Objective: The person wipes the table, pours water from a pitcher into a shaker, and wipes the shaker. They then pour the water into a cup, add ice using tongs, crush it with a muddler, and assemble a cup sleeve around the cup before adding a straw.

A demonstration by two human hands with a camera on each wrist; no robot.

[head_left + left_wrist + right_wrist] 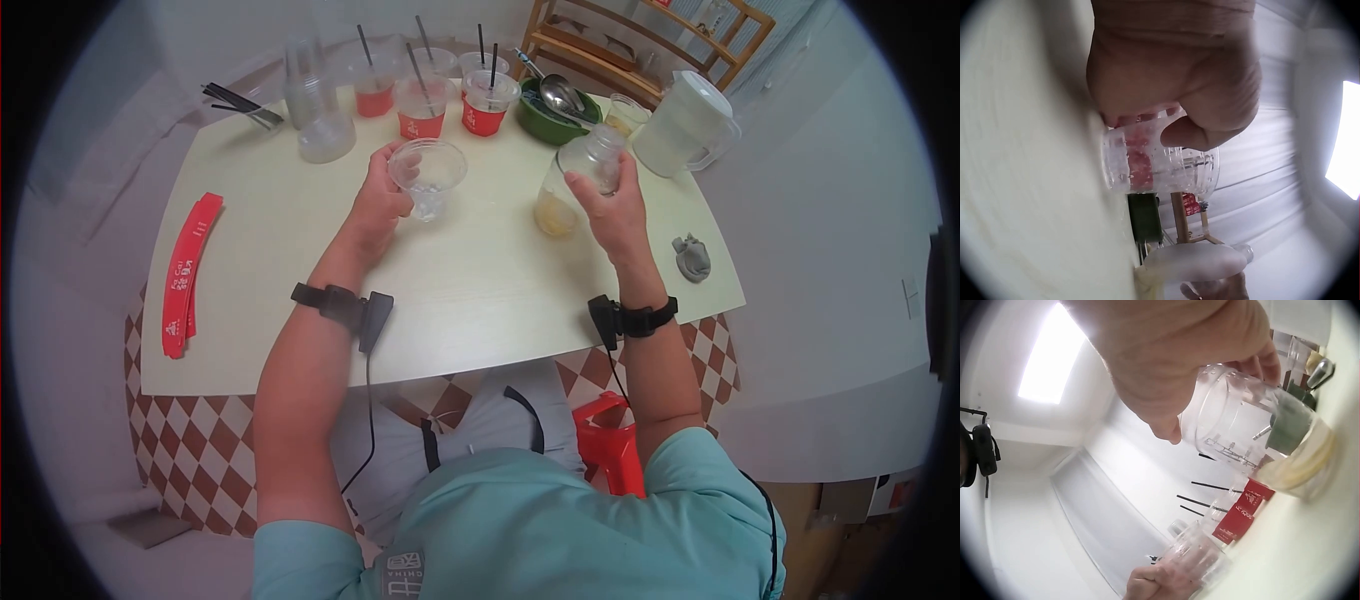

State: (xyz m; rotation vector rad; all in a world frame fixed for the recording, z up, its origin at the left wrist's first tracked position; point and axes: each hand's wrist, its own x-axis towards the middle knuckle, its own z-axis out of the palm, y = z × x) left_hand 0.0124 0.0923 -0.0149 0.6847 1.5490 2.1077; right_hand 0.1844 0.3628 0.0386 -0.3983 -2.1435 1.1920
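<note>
My left hand [378,205] grips a clear plastic cup [428,182] around its side; in the left wrist view the cup [1141,164] stands on the table under the curled fingers [1175,75]. My right hand [612,212] holds a clear jar [568,185] near its neck, tilted. In the right wrist view pale yellow slices lie at the bottom of the jar [1254,419], and the right hand [1191,369] wraps its upper part. The jar's base seems close to the table; contact is unclear.
Behind stand lidded cups with red sleeves [421,125] and black straws, stacked clear cups [326,136], a green bowl [550,122] with a ladle, and a pitcher [680,125]. Red sleeves [185,280] lie left, loose straws [240,103] back left, a grey cloth [691,258] right.
</note>
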